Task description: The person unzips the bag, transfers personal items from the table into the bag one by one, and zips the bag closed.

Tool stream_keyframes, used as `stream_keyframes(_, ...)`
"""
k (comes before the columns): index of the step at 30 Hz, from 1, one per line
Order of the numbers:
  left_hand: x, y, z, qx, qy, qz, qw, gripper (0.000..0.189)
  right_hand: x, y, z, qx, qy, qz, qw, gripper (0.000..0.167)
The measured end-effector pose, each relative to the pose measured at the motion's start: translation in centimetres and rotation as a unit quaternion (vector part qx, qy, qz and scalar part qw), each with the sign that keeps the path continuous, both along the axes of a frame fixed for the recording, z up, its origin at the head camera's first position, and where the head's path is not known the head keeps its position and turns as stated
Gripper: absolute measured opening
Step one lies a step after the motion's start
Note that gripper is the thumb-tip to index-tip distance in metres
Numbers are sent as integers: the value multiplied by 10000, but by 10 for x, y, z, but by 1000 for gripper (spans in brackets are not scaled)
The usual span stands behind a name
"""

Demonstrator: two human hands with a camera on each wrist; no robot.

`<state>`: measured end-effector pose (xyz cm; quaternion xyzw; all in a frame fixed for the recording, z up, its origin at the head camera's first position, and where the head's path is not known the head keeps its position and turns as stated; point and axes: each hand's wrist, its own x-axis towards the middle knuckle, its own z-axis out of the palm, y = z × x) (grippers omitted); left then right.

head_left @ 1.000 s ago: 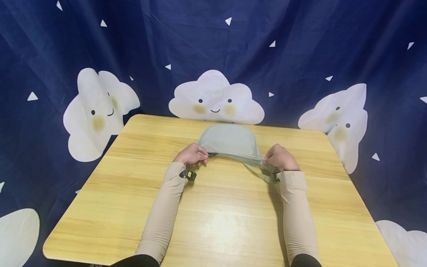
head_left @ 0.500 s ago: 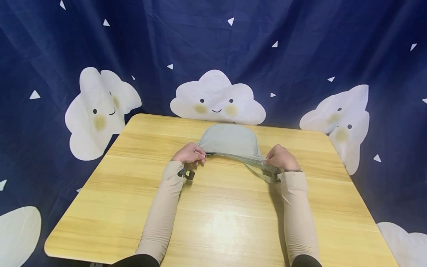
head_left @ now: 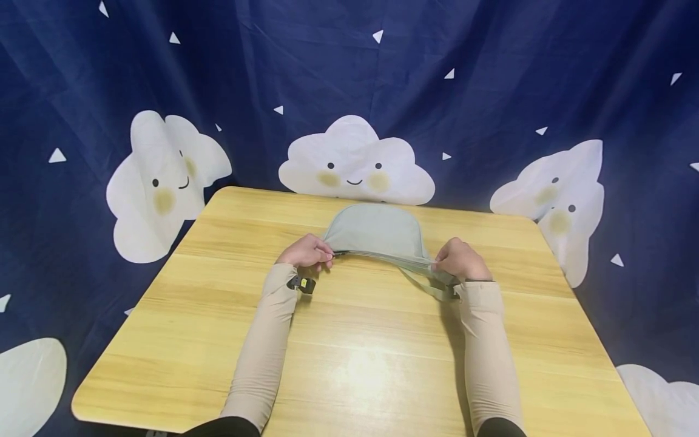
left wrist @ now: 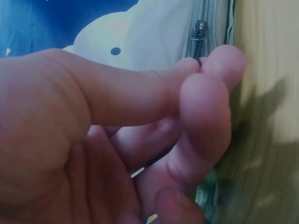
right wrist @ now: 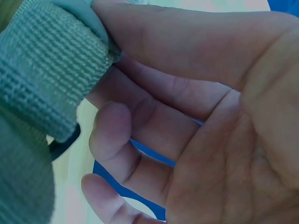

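Note:
A pale grey-green zippered bag (head_left: 377,229) lies on the table, its curved side facing away and its zip edge toward me. At the bag's left end my left hand (head_left: 307,251) pinches the zip's pull between thumb and finger. In the left wrist view the dark zipper slider (left wrist: 200,31) shows just beyond the fingertips; the pull itself is mostly hidden by them. My right hand (head_left: 461,258) pinches the bag's right corner. Close to that hand, a woven strap (right wrist: 56,65) with a dark piece of hardware hangs in the right wrist view.
The wooden table (head_left: 349,340) has rounded corners and extends well past the bag on both sides. Behind it hangs a dark blue curtain (head_left: 327,60) printed with white clouds and triangles, close to the table's far edge.
My left hand has slid a little to the left along the zip, and more of the zip line shows between the hands. The right hand keeps its place at the bag's corner.

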<state>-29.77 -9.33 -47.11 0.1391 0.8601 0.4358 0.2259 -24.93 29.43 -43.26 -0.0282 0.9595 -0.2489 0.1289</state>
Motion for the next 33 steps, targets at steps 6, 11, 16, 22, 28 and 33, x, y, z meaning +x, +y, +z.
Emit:
stream_keyframes(6,1,-3,1,20,-94,28,9999,20,0,-1,0,8,-2,4,10000,13)
stream_keyframes(11,0,-4,1,74,-153,-31,9999,21,1,-2,1,39,-9,-2,10000,14)
stream_keyframes(16,-2,-9,1,76,-168,-20,9998,20,1,-2,1,20,-13,-7,10000,14)
stream_keyframes(22,-2,-10,2,159,-302,52,9994,20,1,-2,2,1,-29,7,10000,13)
stream_keyframes(28,-3,-12,1,176,-332,59,9993,19,1,-2,2,26,-46,7,10000,13)
stream_keyframes(33,-4,-15,0,128,-338,13,9993,17,1,-2,2,30,-58,1,10000,13)
